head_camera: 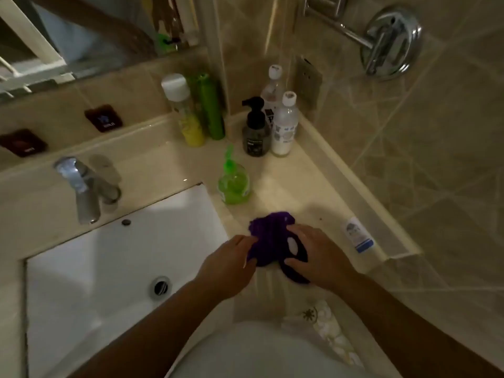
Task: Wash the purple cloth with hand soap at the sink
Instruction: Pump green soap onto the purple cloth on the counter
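Dim bathroom, beige worktop (286, 186); both hands (226, 264) (316, 255) pinching purple cloth (268, 233) lower centre. Better gather cloth fully, carry over sink (90, 268) before green soap (234, 184).

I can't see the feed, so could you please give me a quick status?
Both hands, left and right, grip the cloth. Cloth on counter, beside sink. Green soap behind, untouched. Nothing in the way.

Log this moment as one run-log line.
stage: cloth handling, pre-wash | left hand: grips purple cloth | right hand: holds cloth | cloth: on counter beside sink
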